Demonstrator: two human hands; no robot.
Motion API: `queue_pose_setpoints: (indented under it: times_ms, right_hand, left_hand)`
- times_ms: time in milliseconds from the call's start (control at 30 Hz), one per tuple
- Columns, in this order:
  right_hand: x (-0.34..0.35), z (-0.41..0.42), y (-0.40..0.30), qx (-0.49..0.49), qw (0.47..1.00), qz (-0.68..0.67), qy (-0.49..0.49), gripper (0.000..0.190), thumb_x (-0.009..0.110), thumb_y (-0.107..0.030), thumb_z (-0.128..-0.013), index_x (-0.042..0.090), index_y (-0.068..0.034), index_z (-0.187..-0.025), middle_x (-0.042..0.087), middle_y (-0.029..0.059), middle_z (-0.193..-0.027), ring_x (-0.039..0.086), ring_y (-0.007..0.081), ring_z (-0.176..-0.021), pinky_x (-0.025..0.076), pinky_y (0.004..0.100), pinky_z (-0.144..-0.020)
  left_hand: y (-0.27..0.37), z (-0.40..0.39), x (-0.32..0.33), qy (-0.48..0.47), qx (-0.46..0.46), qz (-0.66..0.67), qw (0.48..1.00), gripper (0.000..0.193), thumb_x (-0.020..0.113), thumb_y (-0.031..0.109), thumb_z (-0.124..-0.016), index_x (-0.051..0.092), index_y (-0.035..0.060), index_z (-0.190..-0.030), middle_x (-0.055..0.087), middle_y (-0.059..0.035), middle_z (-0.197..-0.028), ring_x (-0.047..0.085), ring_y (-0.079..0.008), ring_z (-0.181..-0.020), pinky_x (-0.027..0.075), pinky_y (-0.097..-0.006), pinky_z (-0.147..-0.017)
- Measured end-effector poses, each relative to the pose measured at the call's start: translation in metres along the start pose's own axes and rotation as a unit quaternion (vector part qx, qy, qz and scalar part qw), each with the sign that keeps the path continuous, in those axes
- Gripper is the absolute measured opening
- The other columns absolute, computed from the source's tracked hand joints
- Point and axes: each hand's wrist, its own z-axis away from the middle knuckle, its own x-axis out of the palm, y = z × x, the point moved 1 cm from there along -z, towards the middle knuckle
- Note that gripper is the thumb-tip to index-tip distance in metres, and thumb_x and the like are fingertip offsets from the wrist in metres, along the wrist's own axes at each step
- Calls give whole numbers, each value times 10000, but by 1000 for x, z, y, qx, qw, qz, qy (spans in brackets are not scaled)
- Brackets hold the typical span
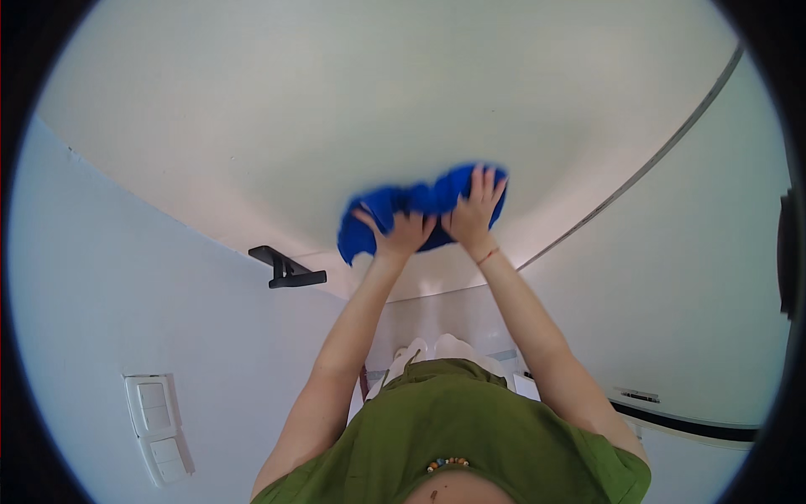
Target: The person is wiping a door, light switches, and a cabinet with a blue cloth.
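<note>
A blue cloth [420, 200], bunched and creased, lies against a large pale door panel [378, 82]. My left hand [403, 234] presses on its left part with the thumb and fingers spread. Over the right part, my right hand [473, 211] lies with its fingers stretched out towards the cloth's upper edge. The cloth spans the gap between both hands, and its far side and the panel behind it are hidden. Some blur shows on the cloth and the fingers. Below and left of my left hand, apart from it, a black lever handle [297, 275] sticks out from the panel.
On the wall at the left are white light switches [154, 406]. A dark seam [630, 183] runs down the panel's right side, with another pale surface [686, 264] beyond it. A dark fitting [785, 255] sits at the far right rim. My white shoes [450, 344] stand below.
</note>
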Motion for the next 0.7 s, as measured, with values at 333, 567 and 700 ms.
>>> queue_pose_setpoints:
  times_ms: [333, 567, 700]
  right_hand:
    - [-28, 127, -4, 222, 967, -89, -85, 545, 622, -164, -891, 378, -13, -1355, 148, 385, -1495, 181, 552, -1380, 219, 630, -1091]
    - [-91, -148, 83, 149, 971, -26, 183, 466, 647, -265, -825, 529, 32, -1163, 197, 343, -1512, 163, 515, -1408, 101, 659, -1097]
    - [-109, -172, 118, 99, 977, 4, 187, 431, 662, -287, -773, 616, -2, -1092, 272, 264, -1521, 226, 466, -1409, 143, 634, -1102]
  left_hand:
    - [29, 69, 0, -156, -17, 132, 979, 445, 643, 378, -860, 589, 20, -1119, 475, -355, -1243, 318, -589, -1232, 197, -788, -946]
    - [61, -193, -92, 204, 79, 25, 975, 307, 656, 426, -823, 684, 127, -890, 559, -181, -923, 306, -622, -1273, 230, -734, -980]
    - [103, -210, -82, 206, 58, 23, 977, 345, 647, 475, -821, 645, 136, -883, 565, -182, -921, 295, -647, -1264, 209, -775, -947]
